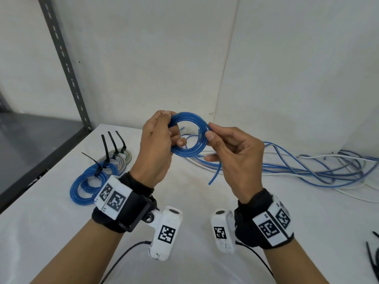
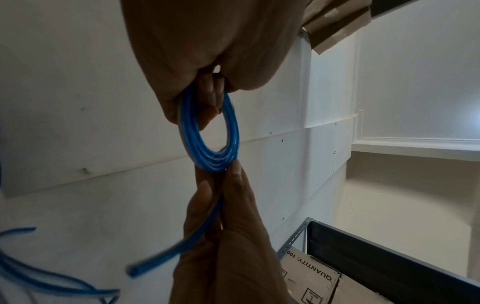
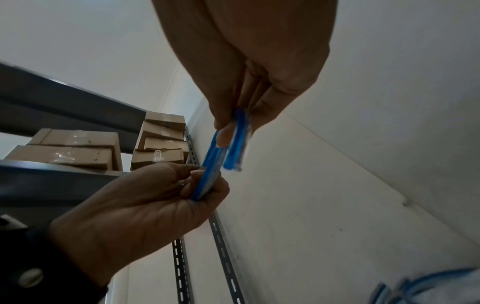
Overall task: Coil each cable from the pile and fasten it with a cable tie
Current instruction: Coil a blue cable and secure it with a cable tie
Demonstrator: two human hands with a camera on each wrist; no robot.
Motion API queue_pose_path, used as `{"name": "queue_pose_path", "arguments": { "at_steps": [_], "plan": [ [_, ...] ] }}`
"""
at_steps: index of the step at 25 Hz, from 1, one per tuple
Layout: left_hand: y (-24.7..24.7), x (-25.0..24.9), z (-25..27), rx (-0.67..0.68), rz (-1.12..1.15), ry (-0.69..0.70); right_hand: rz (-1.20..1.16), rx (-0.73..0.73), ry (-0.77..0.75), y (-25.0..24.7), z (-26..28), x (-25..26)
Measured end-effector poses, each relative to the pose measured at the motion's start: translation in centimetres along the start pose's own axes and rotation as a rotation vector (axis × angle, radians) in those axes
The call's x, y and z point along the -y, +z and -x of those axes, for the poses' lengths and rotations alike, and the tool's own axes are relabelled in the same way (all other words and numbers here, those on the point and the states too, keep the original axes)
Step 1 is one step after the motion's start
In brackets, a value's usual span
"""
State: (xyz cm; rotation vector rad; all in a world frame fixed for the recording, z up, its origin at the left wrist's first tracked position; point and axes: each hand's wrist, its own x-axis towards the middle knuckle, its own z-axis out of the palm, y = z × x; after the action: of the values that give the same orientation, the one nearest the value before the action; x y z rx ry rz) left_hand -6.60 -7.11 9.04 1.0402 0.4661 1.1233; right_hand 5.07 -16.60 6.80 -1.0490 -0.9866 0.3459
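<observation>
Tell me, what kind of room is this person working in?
Probably a storeroom or workshop corner. A slotted metal shelf stands at the left, with cardboard boxes stacked on it. The hands coil a blue cable above a white table strewn with loose cables.

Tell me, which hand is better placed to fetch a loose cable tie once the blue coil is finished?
Probably the right hand: loose cable ties lie at the table's right edge, and the left hand grips the blue coil.
</observation>
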Motion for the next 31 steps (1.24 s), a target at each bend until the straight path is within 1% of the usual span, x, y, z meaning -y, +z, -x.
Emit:
{"name": "queue_pose_path", "arguments": {
  "at_steps": [3,5,7,8,10,11,12,14,17,20,24,26,29,31],
  "plan": [
    [0.3,0.4,0.4,-0.010,0.076,-0.006,-0.034,-0.008,0.036,0.4,0.2,-0.4],
    [0.3,0.4,0.3,0.042,0.066,-0.087,-0.021,0.004,0.056,-0.2,-0.2,-0.3],
    [0.3,0.6,0.2,0.135,-0.069,-0.180,0.106,0.101,0.028,-1.6,-1.0,0.1],
    [0.1,0.9,0.3,0.190,-0.189,-0.192,0.201,0.164,0.009,-2.2,-1.2,0.2],
    [0.0,1.6,0.7,0.279,-0.381,-0.123,0.327,0.251,0.002,-2.9,-1.5,0.4],
    [0.0,1.9,0.8,0.285,-0.399,-0.079,0.333,0.262,0.009,-3.0,-1.4,0.5],
    [0.0,2.1,0.8,0.263,-0.376,-0.038,0.307,0.252,0.009,-2.9,-1.4,0.5],
    [0.0,1.9,0.6,0.180,-0.261,0.018,0.202,0.176,0.013,-2.6,-1.4,0.4],
    [-0.1,1.3,0.3,0.081,-0.097,0.045,0.081,0.056,0.044,-1.8,-1.3,0.2],
    [0.1,1.1,0.3,0.035,0.009,0.040,0.047,-0.023,0.055,-0.4,-0.4,-0.3],
    [0.6,1.4,0.8,0.016,0.060,0.034,-0.036,-0.150,0.053,0.8,0.5,-1.1],
    [0.6,1.7,0.8,-0.007,0.094,0.034,-0.059,-0.139,0.056,1.1,0.7,-1.4],
    [0.4,1.7,0.6,-0.025,0.178,0.018,-0.084,-0.061,0.090,1.4,0.7,-1.5],
    [0.2,1.3,0.2,0.022,0.151,-0.057,-0.050,-0.043,0.063,0.7,0.1,-1.4]
  ]
}}
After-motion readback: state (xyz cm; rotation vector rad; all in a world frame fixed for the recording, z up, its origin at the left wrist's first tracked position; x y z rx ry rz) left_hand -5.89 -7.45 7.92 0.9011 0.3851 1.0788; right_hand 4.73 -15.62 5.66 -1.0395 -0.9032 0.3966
